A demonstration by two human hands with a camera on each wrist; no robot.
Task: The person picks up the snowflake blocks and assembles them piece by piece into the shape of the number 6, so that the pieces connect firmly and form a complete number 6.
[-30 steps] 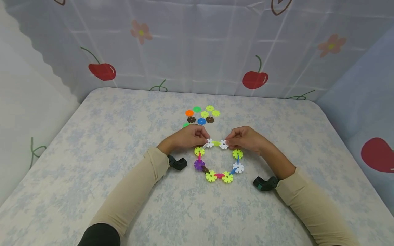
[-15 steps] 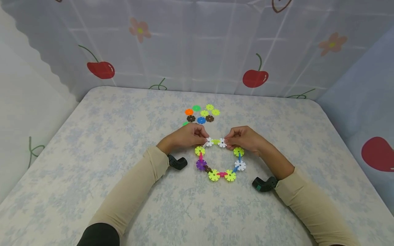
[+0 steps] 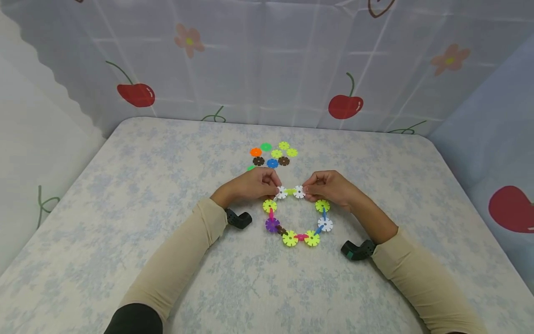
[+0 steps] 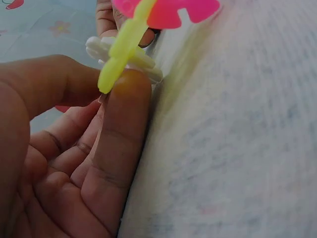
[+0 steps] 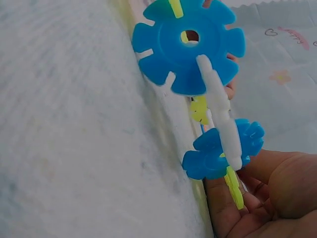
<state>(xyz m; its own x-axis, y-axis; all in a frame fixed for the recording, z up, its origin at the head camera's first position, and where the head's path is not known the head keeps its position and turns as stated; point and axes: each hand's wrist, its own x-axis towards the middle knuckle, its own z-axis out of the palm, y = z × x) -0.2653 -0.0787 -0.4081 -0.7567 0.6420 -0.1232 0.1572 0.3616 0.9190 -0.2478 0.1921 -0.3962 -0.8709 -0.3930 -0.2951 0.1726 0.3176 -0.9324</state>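
Slotted interlocking plastic discs form a ring on the table, in the middle of the head view. My left hand (image 3: pixel 259 183) pinches a white disc (image 3: pixel 282 192) at the ring's far left. My right hand (image 3: pixel 331 188) pinches the other white disc (image 3: pixel 298 191), with a yellow-green disc (image 3: pixel 290 191) edge-on between the two. Nearer me sit a purple disc (image 3: pixel 272 225), a pink disc (image 3: pixel 301 237) and several yellow-green ones. In the right wrist view, blue discs (image 5: pixel 188 64) join a white disc (image 5: pixel 222 114) seen edge-on. My right fingers hide whether the ring connects beneath them.
Loose discs lie beyond my hands: orange (image 3: pixel 256 152), green (image 3: pixel 266 147), blue (image 3: pixel 272 163), brown (image 3: pixel 283 161) and yellow-green (image 3: pixel 284 145). A patterned cloth covers the table (image 3: pixel 175 153). Behind its far edge hangs a curtain (image 3: pixel 258 69) with cherry prints.
My right hand and its white disc have shifted slightly left, closer to my left hand. The ring's near side has slid a little to the right. Both hands keep their pinch.
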